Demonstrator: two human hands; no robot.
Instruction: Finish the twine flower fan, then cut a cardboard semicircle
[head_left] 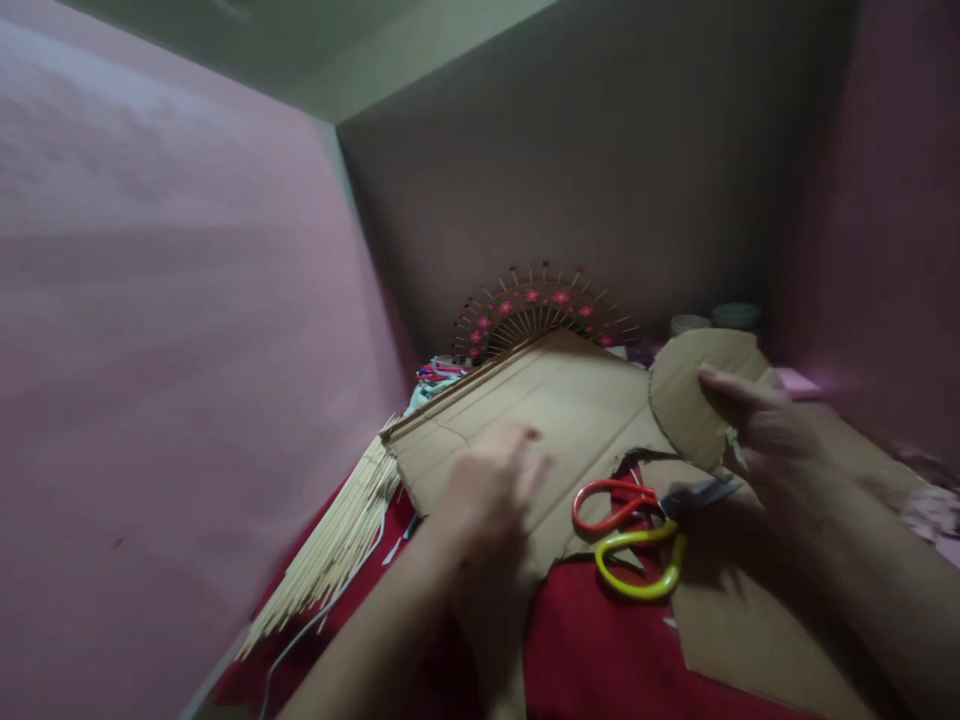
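The right hand [772, 430] is pinching a roughly round, tan corrugated-cardboard disc [694, 390] between its thumb and fingers, the thumb lying across the near face, and is keeping it raised at the right, above the other cardboard. The left hand [495, 480] is hovering over or touching a large, creased tan cardboard sheet [570, 385]; its fingers are curling loosely, but blur is hiding whether they are gripping anything. The step in hand seems to be handling cut cardboard, with the disc already separate and the left hand attending to the sheet. Scissors with one red and one yellow handle [675, 503] are lying unheld between the hands, blades pointing right, partly over a flat brown cardboard piece [735, 620] and a dark red cloth [592, 650]. The next move, as far as one can judge, is calling for a steady pinch on the disc, while the left hand is needing a firm hold on the sheet's edge if it is to shift it without catching the scissors.
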